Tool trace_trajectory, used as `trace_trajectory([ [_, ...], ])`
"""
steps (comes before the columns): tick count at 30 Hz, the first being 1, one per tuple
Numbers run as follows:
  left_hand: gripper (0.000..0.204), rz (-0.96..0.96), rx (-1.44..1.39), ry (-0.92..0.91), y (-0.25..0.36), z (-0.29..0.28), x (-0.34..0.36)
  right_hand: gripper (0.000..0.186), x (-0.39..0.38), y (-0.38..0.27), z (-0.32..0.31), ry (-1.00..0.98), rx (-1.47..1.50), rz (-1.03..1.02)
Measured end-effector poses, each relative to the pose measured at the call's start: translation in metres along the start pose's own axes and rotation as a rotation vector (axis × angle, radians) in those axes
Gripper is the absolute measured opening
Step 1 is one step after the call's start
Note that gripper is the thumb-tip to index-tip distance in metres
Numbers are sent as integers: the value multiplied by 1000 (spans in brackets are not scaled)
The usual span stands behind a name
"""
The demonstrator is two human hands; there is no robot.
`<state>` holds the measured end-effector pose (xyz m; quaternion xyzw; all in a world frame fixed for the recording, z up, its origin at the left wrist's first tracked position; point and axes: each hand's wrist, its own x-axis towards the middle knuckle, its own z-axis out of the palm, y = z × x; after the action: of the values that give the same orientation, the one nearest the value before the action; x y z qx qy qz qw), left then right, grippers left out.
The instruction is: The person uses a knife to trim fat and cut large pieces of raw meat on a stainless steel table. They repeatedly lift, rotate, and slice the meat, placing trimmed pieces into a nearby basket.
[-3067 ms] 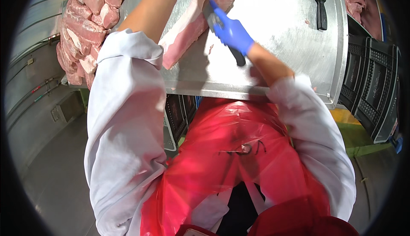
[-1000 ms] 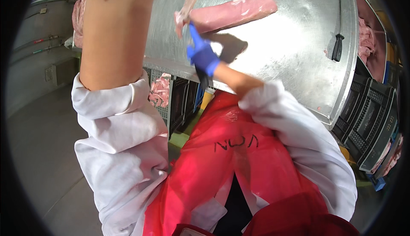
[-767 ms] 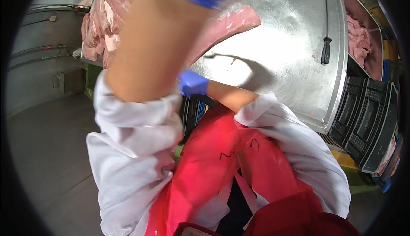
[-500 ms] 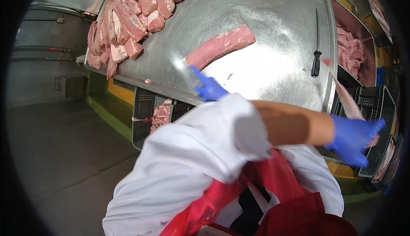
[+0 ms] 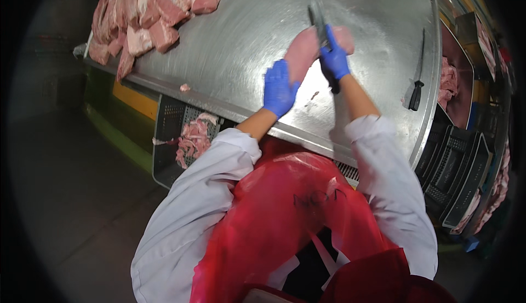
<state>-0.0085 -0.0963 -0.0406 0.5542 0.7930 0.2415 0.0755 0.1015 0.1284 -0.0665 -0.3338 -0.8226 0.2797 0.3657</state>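
Observation:
A smooth pink piece of meat [image 5: 304, 51] lies diagonally on the steel table [image 5: 235, 45]. My blue-gloved left hand [image 5: 280, 89] is closed on its lower-left end. My right hand [image 5: 334, 56], also gloved, grips a dark-handled knife [image 5: 314, 18] across the upper right part of the piece; the blade is blurred. A second knife [image 5: 416, 94], long and thin with a black handle, rests at the right side of the tabletop.
Several raw meat pieces [image 5: 159, 1] are heaped at the upper left. A crate [image 5: 194, 141] of pale trimmings sits below the front edge. On the right are a bin of meat [image 5: 448, 78] and black crates [image 5: 449, 171]. Grey floor shows at left.
My left hand has left the crates at the right, released the pale strip and come onto the meat. My right hand has moved up and right with the knife.

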Motion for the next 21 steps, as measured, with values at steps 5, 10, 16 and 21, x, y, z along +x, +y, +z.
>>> trace_trajectory([
  [5,96,31,-46,-312,-24,-35,-28,74,66,-58,-54,-441,-55,474],
  [10,88,36,-185,54,-116,-70,-50,74,-20,-141,-67,-551,22,532],
  [16,52,46,-478,283,-120,-112,-16,79,-123,-176,-66,-587,-93,606],
  [21,36,-133,-575,362,-122,-112,9,82,-234,-239,-145,-883,78,613],
])
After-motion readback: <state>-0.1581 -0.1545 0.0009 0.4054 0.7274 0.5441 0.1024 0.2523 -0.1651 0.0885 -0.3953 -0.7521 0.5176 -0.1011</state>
